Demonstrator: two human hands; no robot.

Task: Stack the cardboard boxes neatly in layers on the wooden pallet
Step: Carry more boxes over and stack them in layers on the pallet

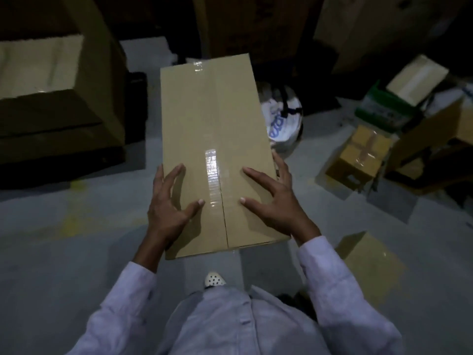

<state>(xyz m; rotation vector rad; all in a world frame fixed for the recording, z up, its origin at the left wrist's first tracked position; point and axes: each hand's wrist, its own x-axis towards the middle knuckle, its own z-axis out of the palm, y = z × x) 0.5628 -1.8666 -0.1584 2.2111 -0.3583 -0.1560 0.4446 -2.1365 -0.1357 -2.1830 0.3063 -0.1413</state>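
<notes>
Containers first. On the right, an open carton (430, 134) held a green pack (378, 111) with a pale box (417, 78) lying on top. The rest of its contents were too dark to tell. Just left of it a small box (358, 157) sat shut on the floor (76, 252), tape crossed over its lid. A white bag (281, 116) with blue lettering sat past the right edge of the carried box and was partly hidden by it, contents not visible. Far left was a big carton (51, 103) with a lit pale top panel; couldn't tell if it was open or closed.

The box (212, 139) was shut, lid face up, with clear tape along the centre seam. It was held in front of the torso over the floor, between both grips. Its long axis ran away from the body, far end pointing forward and a touch left. The seam ran along that axis, with a short edge nearest the torso.

Left grip (167, 208): fingers spread, thumb and forefinger flat on the lid, other fingers over the left edge. Right grip (273, 201): mirrored, fingers spread, thumb and forefinger on the lid, the rest along the right edge. Both sat on the near part of the box, thumbs either side of the seam.

A flat cardboard sheet (368, 254) lay on the floor by the right sleeve. A shoe toe (215, 279) showed just below the box's near edge.
</notes>
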